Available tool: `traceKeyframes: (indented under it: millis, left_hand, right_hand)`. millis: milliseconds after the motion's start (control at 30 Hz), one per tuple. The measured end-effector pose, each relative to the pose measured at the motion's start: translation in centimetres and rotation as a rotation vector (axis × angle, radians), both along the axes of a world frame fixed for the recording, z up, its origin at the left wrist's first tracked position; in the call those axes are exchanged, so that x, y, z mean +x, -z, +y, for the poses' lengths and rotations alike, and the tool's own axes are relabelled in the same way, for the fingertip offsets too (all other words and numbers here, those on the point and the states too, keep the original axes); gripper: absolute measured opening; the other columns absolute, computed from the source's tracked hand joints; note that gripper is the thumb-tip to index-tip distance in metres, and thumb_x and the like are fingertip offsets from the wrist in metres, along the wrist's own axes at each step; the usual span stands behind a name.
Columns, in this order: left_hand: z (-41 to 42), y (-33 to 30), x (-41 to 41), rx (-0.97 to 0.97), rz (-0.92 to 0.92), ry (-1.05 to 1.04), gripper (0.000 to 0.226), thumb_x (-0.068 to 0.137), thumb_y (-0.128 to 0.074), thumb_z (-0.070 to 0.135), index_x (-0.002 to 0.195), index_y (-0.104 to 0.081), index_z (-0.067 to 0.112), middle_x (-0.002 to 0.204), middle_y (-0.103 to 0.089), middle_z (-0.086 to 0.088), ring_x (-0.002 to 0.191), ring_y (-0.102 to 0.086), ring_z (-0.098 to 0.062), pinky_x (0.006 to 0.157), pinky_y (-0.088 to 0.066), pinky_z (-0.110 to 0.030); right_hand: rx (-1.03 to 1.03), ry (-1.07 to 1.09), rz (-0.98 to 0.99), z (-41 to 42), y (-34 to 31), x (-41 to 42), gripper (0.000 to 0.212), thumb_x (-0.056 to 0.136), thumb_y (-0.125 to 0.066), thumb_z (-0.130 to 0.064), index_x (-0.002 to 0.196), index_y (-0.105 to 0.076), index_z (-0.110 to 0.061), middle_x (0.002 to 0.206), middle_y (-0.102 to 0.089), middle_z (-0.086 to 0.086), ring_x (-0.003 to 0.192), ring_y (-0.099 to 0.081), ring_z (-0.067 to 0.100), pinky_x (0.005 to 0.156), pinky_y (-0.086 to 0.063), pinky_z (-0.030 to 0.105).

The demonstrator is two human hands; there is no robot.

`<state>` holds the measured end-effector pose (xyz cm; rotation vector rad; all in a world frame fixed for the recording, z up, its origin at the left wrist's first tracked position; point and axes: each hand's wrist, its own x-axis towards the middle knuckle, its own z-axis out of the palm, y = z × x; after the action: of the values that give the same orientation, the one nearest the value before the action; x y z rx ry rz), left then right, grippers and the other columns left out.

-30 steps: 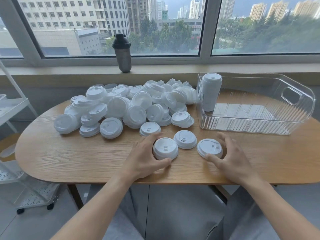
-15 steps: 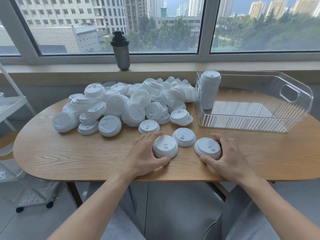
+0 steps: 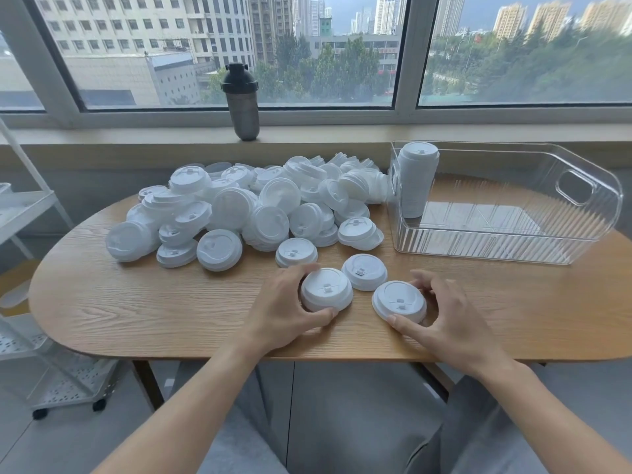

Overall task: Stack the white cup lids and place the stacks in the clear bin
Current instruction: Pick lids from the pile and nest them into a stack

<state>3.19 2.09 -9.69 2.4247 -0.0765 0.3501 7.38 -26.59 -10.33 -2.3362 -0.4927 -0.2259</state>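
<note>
Lids (image 3: 246, 213) everywhere tbh, a big white heap across the far half of the table (image 3: 136, 313), plus a few loose ones pulled out toward me. My left hand (image 3: 284, 309) has thumb and fingers curled round one lid (image 3: 326, 294), my right hand (image 3: 451, 323) is pinching the rim of another (image 3: 399, 301), both lids flat on the wood. A third one (image 3: 364, 271) sits just behind and between them, and a fourth (image 3: 296, 252) is right at the foot of the heap.

One finished stack (image 3: 418, 179) already stands upright in the near-left corner of the clear bin (image 3: 513, 248); rest of the bin has nothing in it afaict.

What could go wrong imo:
- lids not lined up when I drop one on the other, so they sit crooked instead of nesting, and the stack leans
- some in the heap look flipped or on their side, mixing those in = wobbly stack
- a tall stack is light and narrow, so bumping it while setting the next one in could tip it over
- heap is loose, dragging one out from the bottom prob sends others sliding toward the table edge

Writing/brands: none I can read. Lids are plain white, bin has no label, and the dark shaker bottle (image 3: 242, 100) on the sill shows no logo from here.
</note>
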Motion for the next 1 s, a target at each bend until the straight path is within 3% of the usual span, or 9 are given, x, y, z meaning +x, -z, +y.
traceKeyframes:
  millis: [133,300,433,533,667,800,933,1000]
  left_hand:
    - [0.4,-0.1,-0.2,-0.185,-0.001,-0.032,0.079,0.071,-0.092,0.042,0.14,-0.056,0.029,0.124,-0.063,0.018,0.107,-0.059,0.003,0.089,-0.043,-0.008]
    - [0.4,-0.6,-0.4,-0.265,-0.053,0.002,0.075,0.073,-0.093,0.029,0.139,-0.057,0.026,0.125,-0.065,0.017,0.11,-0.06,0.003,0.091,-0.049,-0.013]
    - [0.7,-0.8,-0.7,-0.234,-0.07,0.016,0.075,0.073,-0.092,0.029,0.139,-0.057,0.024,0.127,-0.064,0.018,0.113,-0.057,0.005,0.095,-0.041,-0.009]
    - [0.7,-0.9,-1.0,-0.188,-0.068,0.04,0.078,0.072,-0.093,0.031,0.141,-0.056,0.024,0.129,-0.062,0.018,0.115,-0.056,0.006,0.097,-0.04,-0.009]
    - [0.7,-0.9,-1.0,-0.132,-0.033,0.095,0.081,0.072,-0.09,0.041,0.144,-0.054,0.029,0.138,-0.057,0.017,0.124,-0.053,0.001,0.104,-0.041,-0.018]
    - [0.5,-0.7,-0.9,-0.118,0.044,0.147,0.082,0.071,-0.083,0.045,0.145,-0.053,0.033,0.135,-0.058,0.02,0.124,-0.052,0.003,0.103,-0.04,-0.015]
    - [0.3,-0.2,-0.9,-0.078,0.058,0.177,0.076,0.073,-0.087,0.034,0.142,-0.055,0.034,0.127,-0.061,0.023,0.118,-0.055,0.003,0.096,-0.039,-0.011]
    - [0.3,-0.1,-0.8,-0.068,0.055,0.186,0.074,0.072,-0.088,0.032,0.139,-0.056,0.035,0.124,-0.062,0.025,0.114,-0.057,0.001,0.092,-0.04,-0.01]
  right_hand:
    - [-0.002,-0.085,-0.02,1.9,0.1,-0.9,0.079,0.066,-0.079,-0.069,0.132,-0.05,-0.037,0.113,-0.053,-0.03,0.116,-0.045,-0.001,0.098,-0.044,0.024]
    - [-0.012,-0.138,-0.044,5.6,0.3,-1.5,0.088,0.063,-0.075,-0.075,0.135,-0.05,-0.032,0.114,-0.051,-0.029,0.114,-0.045,0.0,0.098,-0.047,0.028]
    - [-0.026,-0.154,-0.073,7.9,0.4,-1.2,0.092,0.064,-0.075,-0.077,0.138,-0.05,-0.03,0.115,-0.056,-0.022,0.113,-0.045,0.0,0.099,-0.047,0.031]
    - [0.044,-0.157,-0.037,8.0,0.3,-1.1,0.096,0.063,-0.074,-0.079,0.141,-0.046,-0.032,0.12,-0.055,-0.023,0.115,-0.048,-0.002,0.099,-0.045,0.023]
    - [0.224,-0.155,-0.012,6.1,-0.2,-1.1,0.074,0.076,-0.065,-0.059,0.142,-0.043,-0.032,0.125,-0.055,-0.02,0.117,-0.055,0.007,0.097,-0.042,0.021]
    - [0.333,-0.045,0.02,4.8,-0.4,0.1,0.057,0.081,-0.06,-0.04,0.135,-0.051,-0.028,0.123,-0.058,-0.014,0.115,-0.055,0.005,0.099,-0.046,0.028]
    - [0.259,0.061,0.039,4.8,0.1,1.9,0.048,0.089,-0.072,-0.028,0.134,-0.055,-0.021,0.124,-0.059,-0.006,0.112,-0.056,0.009,0.103,-0.047,0.032]
    - [0.183,0.065,0.04,5.2,0.3,2.8,0.053,0.089,-0.075,-0.033,0.135,-0.054,-0.019,0.129,-0.057,-0.003,0.118,-0.054,0.012,0.106,-0.044,0.032]
